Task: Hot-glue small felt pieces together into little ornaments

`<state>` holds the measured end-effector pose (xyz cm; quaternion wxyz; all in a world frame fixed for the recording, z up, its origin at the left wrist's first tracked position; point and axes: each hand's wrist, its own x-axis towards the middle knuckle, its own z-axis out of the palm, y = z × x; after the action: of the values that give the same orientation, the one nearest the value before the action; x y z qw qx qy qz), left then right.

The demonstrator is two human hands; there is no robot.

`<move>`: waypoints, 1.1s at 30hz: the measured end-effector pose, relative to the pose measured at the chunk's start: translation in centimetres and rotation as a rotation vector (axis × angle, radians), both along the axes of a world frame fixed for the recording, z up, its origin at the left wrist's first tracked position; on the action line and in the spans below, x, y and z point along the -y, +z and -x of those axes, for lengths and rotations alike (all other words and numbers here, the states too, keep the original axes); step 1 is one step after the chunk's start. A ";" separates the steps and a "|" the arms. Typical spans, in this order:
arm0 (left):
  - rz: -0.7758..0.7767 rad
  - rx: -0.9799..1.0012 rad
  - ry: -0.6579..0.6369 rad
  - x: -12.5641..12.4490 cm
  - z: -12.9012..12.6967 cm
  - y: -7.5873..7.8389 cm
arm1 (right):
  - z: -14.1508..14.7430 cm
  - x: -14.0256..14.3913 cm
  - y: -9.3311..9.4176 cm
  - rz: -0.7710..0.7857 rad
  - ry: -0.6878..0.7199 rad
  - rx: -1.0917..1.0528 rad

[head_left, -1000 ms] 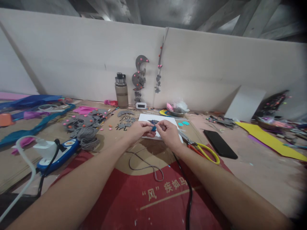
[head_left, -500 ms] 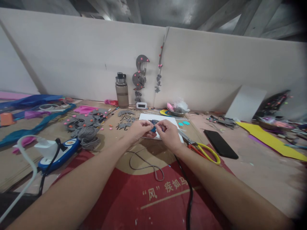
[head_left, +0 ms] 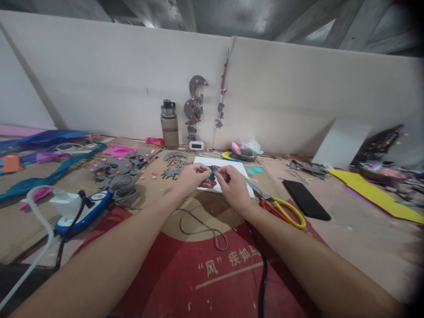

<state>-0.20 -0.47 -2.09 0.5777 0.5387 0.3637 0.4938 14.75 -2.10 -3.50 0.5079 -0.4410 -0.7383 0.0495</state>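
Over a white sheet (head_left: 228, 164), a small dark blue piece (head_left: 212, 171), perhaps felt with grey on it, is pinched between the fingertips of both hands. My left hand (head_left: 195, 176) has its thumb and forefinger closed on the piece from the left. From the right, my right hand (head_left: 233, 183) meets it with thumb and fingertips drawn together; the fingers partly hide it. A loop of grey cord (head_left: 205, 230) lies below my hands. Beside my right wrist rest scissors (head_left: 281, 210) with red and yellow handles.
A black phone (head_left: 306, 199) lies at right, near a yellow sheet (head_left: 374, 194). Grey felt shapes with pink beads (head_left: 121, 165) and a blue power strip (head_left: 86, 216) are at left. A bottle (head_left: 170, 128) stands by the white wall. A black cable (head_left: 263, 274) runs under my right forearm.
My right fingertips have shifted slightly on the blue piece, and more of it shows between the hands. The whole view has moved a little.
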 end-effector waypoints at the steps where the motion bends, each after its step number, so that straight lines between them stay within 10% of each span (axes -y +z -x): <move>1: -0.007 0.002 -0.004 0.0 0.0 -0.1 | 0.0 0.0 0.0 0.005 -0.005 -0.006; 33: -0.065 -0.017 -0.057 0.2 0.1 0.0 | 0.0 0.1 0.3 0.018 -0.019 0.036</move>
<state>-0.30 -0.72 -2.11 0.5707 0.5714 0.3369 0.4841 14.78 -2.25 -3.22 0.4909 -0.4534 -0.7426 0.0436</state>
